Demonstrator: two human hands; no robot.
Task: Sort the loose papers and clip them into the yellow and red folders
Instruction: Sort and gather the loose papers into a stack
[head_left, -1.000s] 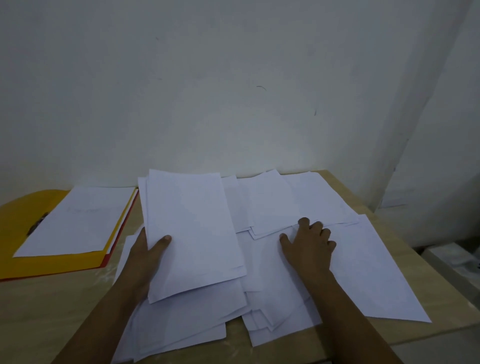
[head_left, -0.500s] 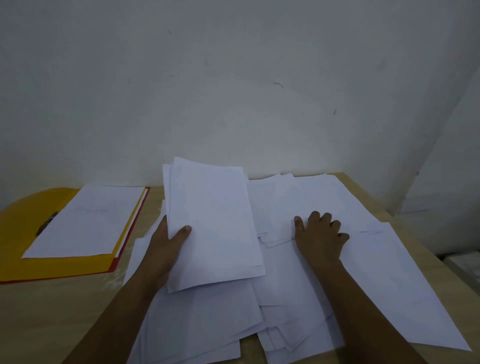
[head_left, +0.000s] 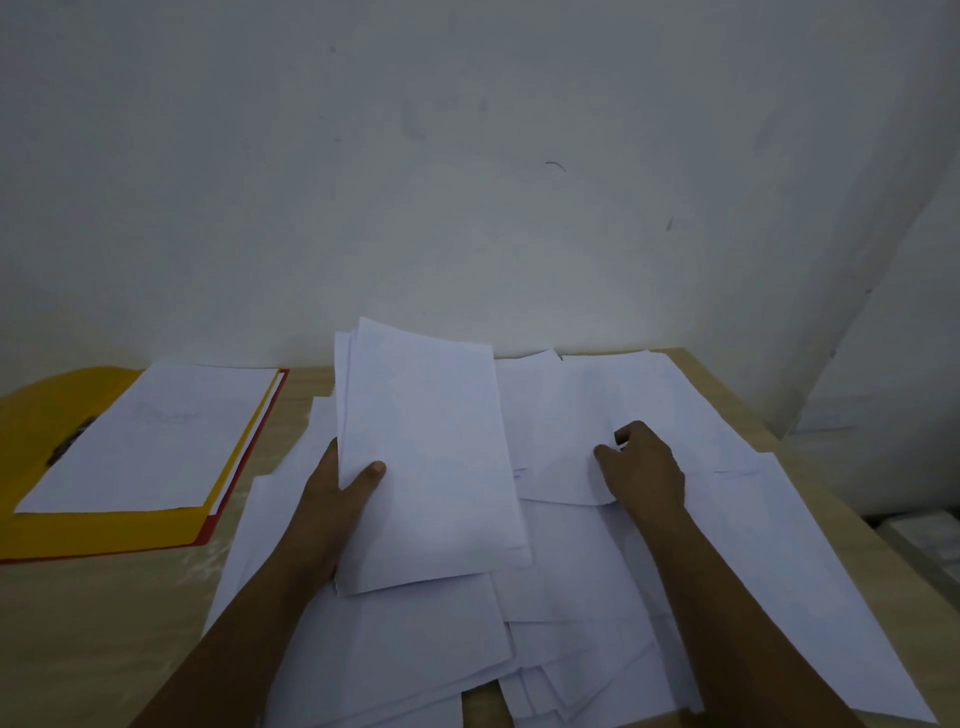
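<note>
From the head camera, looking down, I see my left hand (head_left: 343, 493) holding a small stack of white sheets (head_left: 426, 457); my thumb lies on top of the stack near its left edge and the other fingers are hidden below it, so the stack is lifted a little and tilted above the heap. My right hand (head_left: 644, 467) rests on the loose papers (head_left: 571, 597) at the right of the stack; its fingers are curled and seem to pinch the edge of one sheet (head_left: 566, 452), but I cannot tell surely if the sheet is gripped or only touched. The loose papers are spread in a disordered heap over the middle and the right part of the wooden table (head_left: 78, 623), and they reach from the far edge by the wall (head_left: 467, 156) to the near edge, where some corners go out of the picture. One long sheet lies along the right edge of the table. At the far left corner of the table lies the yellow folder (head_left: 93, 535), open and flat, with a neat pile of filed papers (head_left: 156, 441) on it and a dark metal clip (head_left: 70, 441) at the left side of that pile. The red folder (head_left: 244, 467) is under the yellow one; only its thin red border shows along the right and near sides. The folders are just beside the heap, with a narrow strip of bare table between them.
</note>
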